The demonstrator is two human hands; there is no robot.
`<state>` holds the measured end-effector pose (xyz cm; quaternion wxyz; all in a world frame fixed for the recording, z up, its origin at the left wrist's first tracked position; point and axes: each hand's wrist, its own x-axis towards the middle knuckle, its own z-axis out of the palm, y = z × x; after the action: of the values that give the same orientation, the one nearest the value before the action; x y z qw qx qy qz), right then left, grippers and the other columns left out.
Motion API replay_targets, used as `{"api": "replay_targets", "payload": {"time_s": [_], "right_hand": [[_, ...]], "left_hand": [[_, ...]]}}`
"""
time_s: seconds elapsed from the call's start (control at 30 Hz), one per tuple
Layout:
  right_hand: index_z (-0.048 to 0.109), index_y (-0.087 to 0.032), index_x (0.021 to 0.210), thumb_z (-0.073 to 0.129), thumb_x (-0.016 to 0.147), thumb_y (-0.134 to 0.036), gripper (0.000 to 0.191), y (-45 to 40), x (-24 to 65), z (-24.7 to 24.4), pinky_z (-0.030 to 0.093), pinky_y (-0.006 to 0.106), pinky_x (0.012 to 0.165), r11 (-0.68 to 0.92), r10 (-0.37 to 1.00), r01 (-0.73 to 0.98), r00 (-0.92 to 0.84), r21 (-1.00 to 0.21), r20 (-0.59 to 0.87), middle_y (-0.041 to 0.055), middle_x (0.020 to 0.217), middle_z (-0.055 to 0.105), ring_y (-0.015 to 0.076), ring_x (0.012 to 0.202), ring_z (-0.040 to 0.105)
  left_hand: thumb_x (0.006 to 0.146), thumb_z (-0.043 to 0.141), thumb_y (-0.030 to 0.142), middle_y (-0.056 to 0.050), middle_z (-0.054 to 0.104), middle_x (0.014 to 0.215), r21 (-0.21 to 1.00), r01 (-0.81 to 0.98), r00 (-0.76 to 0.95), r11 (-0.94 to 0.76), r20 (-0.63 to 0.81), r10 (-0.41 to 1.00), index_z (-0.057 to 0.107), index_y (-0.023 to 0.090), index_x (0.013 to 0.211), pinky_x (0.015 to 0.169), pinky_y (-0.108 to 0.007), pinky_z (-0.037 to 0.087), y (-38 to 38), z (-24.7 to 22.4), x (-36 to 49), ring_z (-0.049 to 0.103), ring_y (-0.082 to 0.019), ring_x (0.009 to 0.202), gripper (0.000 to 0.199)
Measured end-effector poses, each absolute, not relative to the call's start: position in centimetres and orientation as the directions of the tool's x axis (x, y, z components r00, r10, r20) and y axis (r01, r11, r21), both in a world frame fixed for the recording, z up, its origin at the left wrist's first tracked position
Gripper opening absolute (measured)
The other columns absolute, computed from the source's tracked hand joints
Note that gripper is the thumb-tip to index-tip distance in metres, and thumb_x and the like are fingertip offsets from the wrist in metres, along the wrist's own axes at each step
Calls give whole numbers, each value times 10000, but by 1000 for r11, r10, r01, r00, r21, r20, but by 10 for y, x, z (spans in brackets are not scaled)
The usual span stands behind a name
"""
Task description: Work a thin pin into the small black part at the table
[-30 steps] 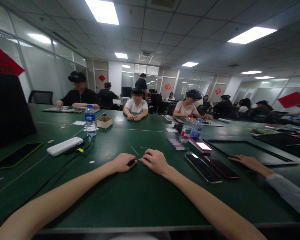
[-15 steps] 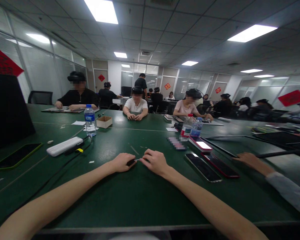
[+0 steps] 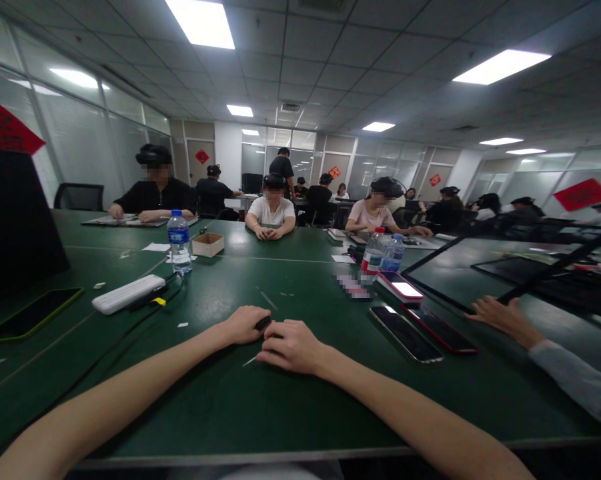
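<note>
My left hand (image 3: pixel 247 325) rests on the green table (image 3: pixel 200 400), its fingers closed round a small black object (image 3: pixel 263 323) whose kind I cannot make out. Right beside it, my right hand (image 3: pixel 293 347) is closed on a thin pale stick (image 3: pixel 249 362). The stick's free end points down and left, close to the tabletop. The two hands nearly touch, and the black object sits between them. Most of each object is hidden by the fingers.
Several phones, such as a black phone (image 3: pixel 405 333), lie to my right, near two bottles. Further right, a neighbour's hand (image 3: pixel 503 320) holds a black frame (image 3: pixel 535 267). On the left are a white power bank (image 3: pixel 129 294), a water bottle (image 3: pixel 179 243) and a cardboard box (image 3: pixel 208 245).
My right hand has moved slightly left and nearer to me, swinging the stick away from the black object. My left hand has barely moved. The neighbour's black frame has been tilted up.
</note>
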<state>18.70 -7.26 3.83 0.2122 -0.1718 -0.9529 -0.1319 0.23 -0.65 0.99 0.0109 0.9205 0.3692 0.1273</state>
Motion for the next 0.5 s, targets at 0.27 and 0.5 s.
{"api": "replay_targets", "payload": {"time_s": [0.27, 0.5], "right_hand": [[658, -174, 790, 463, 894, -401, 317, -23, 231, 37, 406, 210, 616, 743, 551, 668, -647, 43, 527, 46, 886, 588, 100, 695, 538], [671, -180, 798, 464, 888, -421, 330, -22, 231, 32, 401, 210, 609, 750, 547, 660, -648, 33, 530, 45, 870, 593, 101, 685, 539]], "left_hand": [[906, 336, 451, -59, 641, 798, 66, 666, 706, -743, 263, 657, 584, 183, 853, 616, -263, 393, -8, 10, 2, 590, -180, 703, 370], [904, 353, 446, -57, 636, 788, 77, 652, 713, -754, 274, 645, 586, 182, 859, 629, -262, 400, -5, 6, 1, 588, -175, 703, 356]]}}
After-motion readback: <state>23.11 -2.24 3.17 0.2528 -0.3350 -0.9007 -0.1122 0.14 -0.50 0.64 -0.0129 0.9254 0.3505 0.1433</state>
